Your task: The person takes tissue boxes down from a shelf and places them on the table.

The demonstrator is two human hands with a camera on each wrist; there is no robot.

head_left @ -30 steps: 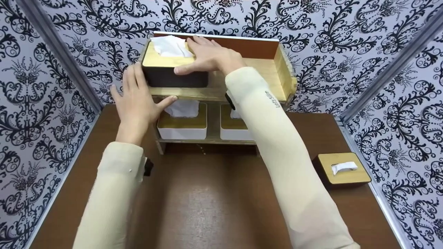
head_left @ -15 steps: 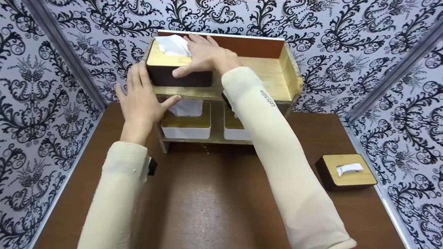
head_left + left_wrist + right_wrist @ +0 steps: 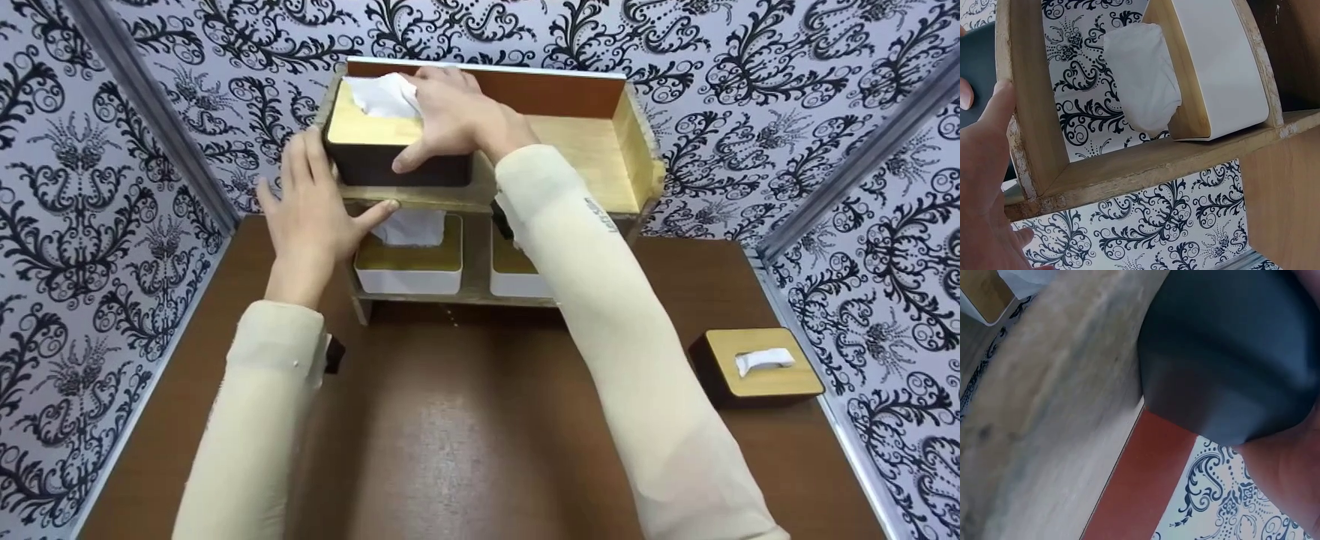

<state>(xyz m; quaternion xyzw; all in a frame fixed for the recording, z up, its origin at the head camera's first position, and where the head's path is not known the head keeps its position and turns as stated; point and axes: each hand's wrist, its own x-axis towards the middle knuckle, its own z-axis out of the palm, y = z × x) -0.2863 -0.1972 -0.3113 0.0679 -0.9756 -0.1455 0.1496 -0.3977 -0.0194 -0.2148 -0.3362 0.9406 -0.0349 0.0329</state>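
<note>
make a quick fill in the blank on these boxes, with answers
The right hand grips the dark tissue box, whose protruding tissue is ____.
In the head view, ____ white-sided boxes show on the lower level of the shelf.
The other dark box sits on the table, to the shelf's ____.

Missing words: white; two; right

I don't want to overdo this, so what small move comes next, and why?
Probably lift the right hand off the dark tissue box on the top shelf: the box appears to rest at the shelf's left end, the left hand beside it.
</note>
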